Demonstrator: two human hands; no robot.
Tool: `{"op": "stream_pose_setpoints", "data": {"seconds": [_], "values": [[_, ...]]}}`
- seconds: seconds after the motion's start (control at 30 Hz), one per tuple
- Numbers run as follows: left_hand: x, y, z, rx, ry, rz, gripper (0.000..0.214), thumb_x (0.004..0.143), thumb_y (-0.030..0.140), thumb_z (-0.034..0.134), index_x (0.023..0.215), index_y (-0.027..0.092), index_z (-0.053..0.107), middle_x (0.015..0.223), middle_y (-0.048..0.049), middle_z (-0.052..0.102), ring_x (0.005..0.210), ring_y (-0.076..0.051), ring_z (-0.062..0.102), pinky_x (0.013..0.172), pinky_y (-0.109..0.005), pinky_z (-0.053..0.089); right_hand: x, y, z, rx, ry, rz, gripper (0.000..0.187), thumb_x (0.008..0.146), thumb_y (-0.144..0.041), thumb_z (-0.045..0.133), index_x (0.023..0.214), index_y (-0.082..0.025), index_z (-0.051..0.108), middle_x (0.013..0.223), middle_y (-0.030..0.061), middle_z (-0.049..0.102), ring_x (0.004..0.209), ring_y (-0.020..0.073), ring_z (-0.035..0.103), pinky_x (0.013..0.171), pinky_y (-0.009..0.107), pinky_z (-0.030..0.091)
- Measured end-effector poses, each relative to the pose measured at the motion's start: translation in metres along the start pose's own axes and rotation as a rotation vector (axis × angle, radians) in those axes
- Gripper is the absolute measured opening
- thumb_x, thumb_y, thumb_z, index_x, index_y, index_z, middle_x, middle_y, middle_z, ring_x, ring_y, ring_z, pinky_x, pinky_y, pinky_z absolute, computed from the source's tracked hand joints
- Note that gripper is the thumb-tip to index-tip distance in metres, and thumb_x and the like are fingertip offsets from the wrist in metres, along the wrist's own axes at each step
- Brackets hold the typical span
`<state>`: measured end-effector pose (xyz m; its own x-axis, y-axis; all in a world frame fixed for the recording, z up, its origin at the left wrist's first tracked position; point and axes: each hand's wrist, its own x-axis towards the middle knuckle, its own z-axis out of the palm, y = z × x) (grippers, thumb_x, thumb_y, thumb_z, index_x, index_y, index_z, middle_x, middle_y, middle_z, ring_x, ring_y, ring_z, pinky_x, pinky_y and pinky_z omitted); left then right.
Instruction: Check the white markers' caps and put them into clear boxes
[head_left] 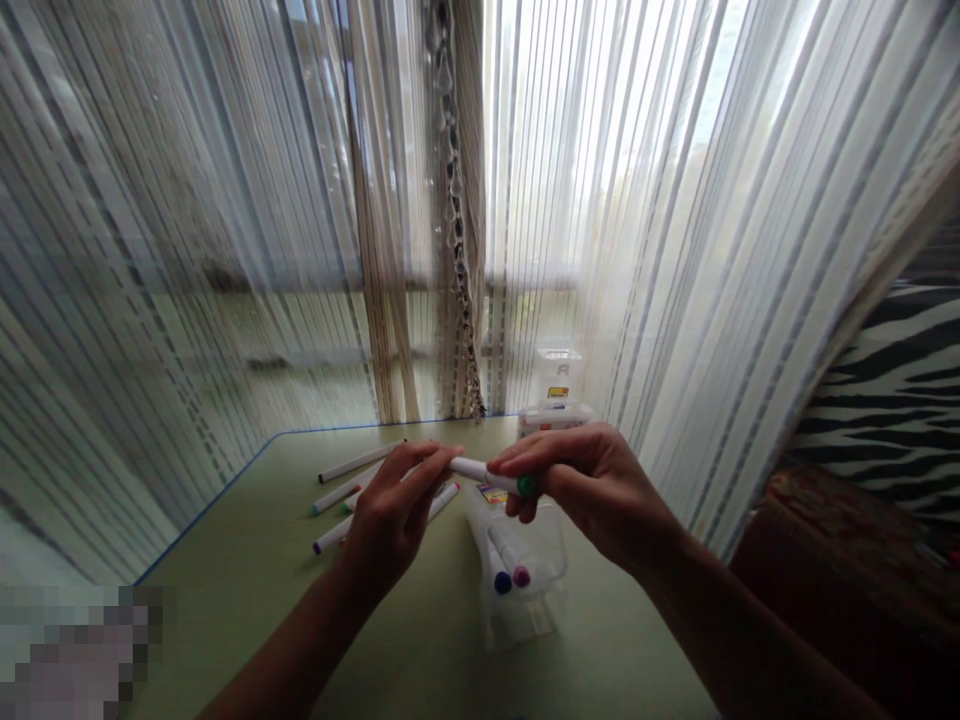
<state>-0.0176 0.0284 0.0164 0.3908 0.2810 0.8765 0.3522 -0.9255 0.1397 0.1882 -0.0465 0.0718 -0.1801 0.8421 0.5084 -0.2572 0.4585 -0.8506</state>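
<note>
Between my two hands a white marker [480,470] with a green end is held level above the table. My left hand [397,500] pinches its left end, and my right hand [592,490] grips it close to the green end. Below it stands a clear plastic case [551,540], partly hidden by my right hand. Inside lie two markers, one with a blue end [502,582] and one with a pink end [521,576]. Several white markers with coloured ends [349,465] lie loose to the left, some hidden behind my left hand.
The pale green table [247,560] has a blue edge at the back. A second clear container [556,415] stands behind my right hand. String curtains [247,200] hang before the window. Zebra-patterned fabric [885,370] is at the right. A pixelated patch covers the lower left corner.
</note>
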Motion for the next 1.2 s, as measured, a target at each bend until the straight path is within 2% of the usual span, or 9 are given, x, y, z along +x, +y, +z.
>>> {"op": "stream_pose_setpoints", "data": {"seconds": [0.1,0.23,0.47,0.73,0.87,0.93,1.0,1.1,1.2], "values": [[0.0,0.004,-0.002,-0.027,0.035,0.035,0.034,0.091,0.005,0.058,0.123,0.018,0.063,0.109,-0.0095,0.066,0.102,-0.019,0.064,0.088,-0.029,0.053,-0.009,-0.009,0.009,-0.047,-0.007,-0.02,0.018,0.079,-0.011,0.068,0.089,-0.018,0.081,0.091,0.0105,0.078,0.064,0.0145,0.071,0.059,0.026,0.059],[-0.001,0.007,-0.005,-0.036,0.083,0.054,0.037,0.091,0.004,0.058,0.124,0.019,0.062,0.11,-0.0092,0.065,0.102,-0.019,0.064,0.087,-0.029,0.054,-0.018,-0.02,0.026,-0.19,0.082,-0.04,0.019,0.076,-0.007,0.068,0.082,-0.019,0.081,0.089,0.0091,0.078,0.06,0.0122,0.069,0.051,0.021,0.056],[-0.004,0.006,-0.006,-0.063,0.144,0.084,0.04,0.092,0.007,0.057,0.129,0.022,0.059,0.111,-0.0097,0.064,0.102,-0.02,0.064,0.086,-0.031,0.055,-0.023,-0.032,0.047,-0.266,0.162,-0.084,0.021,0.072,-0.006,0.065,0.079,-0.019,0.081,0.086,0.0077,0.078,0.055,0.0126,0.068,0.048,0.023,0.057],[-0.006,0.005,-0.005,-0.091,0.197,0.101,0.039,0.092,0.007,0.056,0.129,0.021,0.059,0.111,-0.0101,0.064,0.103,-0.019,0.064,0.087,-0.031,0.055,-0.022,-0.027,0.059,-0.285,0.189,-0.103,0.029,0.071,-0.002,0.061,0.078,-0.021,0.081,0.081,0.0051,0.077,0.054,0.0114,0.066,0.05,0.022,0.055],[-0.006,0.003,-0.007,-0.081,0.225,0.099,0.038,0.093,0.007,0.055,0.129,0.02,0.058,0.111,-0.0105,0.064,0.104,-0.02,0.065,0.088,-0.032,0.055,-0.024,-0.025,0.062,-0.311,0.146,-0.115,0.029,0.078,-0.006,0.065,0.094,-0.023,0.082,0.076,0.004,0.076,0.064,0.0133,0.069,0.059,0.023,0.057],[-0.006,0.002,-0.008,-0.075,0.23,0.095,0.038,0.094,0.007,0.053,0.129,0.02,0.057,0.114,-0.0112,0.064,0.106,-0.02,0.064,0.09,-0.032,0.055,-0.026,-0.027,0.065,-0.344,0.115,-0.109,0.027,0.078,-0.01,0.071,0.1,-0.024,0.081,0.087,0.0057,0.077,0.07,0.0141,0.071,0.062,0.023,0.057],[-0.007,0.001,-0.008,-0.07,0.213,0.097,0.039,0.094,0.004,0.05,0.129,0.019,0.056,0.117,-0.0123,0.063,0.111,-0.021,0.063,0.094,-0.033,0.054,-0.026,-0.03,0.068,-0.368,0.074,-0.095,0.02,0.077,-0.013,0.077,0.094,-0.023,0.081,0.096,0.0076,0.077,0.068,0.013,0.07,0.059,0.022,0.056],[-0.008,0.002,-0.006,-0.067,0.182,0.121,0.041,0.093,0.001,0.048,0.13,0.017,0.054,0.12,-0.0138,0.062,0.115,-0.021,0.061,0.098,-0.034,0.052,-0.024,-0.031,0.073,-0.368,0.054,-0.079,0.004,0.079,-0.02,0.078,0.081,-0.017,0.08,0.083,0.0076,0.075,0.055,0.0105,0.065,0.052,0.021,0.054],[-0.008,0.003,-0.004,-0.087,0.187,0.139,0.038,0.093,0.001,0.047,0.129,0.015,0.054,0.117,-0.0141,0.062,0.113,-0.021,0.061,0.097,-0.033,0.052,-0.019,-0.028,0.076,-0.353,0.105,-0.059,0.018,0.088,-0.029,0.071,0.082,-0.014,0.078,0.063,0.0045,0.07,0.047,0.0102,0.062,0.045,0.02,0.05]]}}
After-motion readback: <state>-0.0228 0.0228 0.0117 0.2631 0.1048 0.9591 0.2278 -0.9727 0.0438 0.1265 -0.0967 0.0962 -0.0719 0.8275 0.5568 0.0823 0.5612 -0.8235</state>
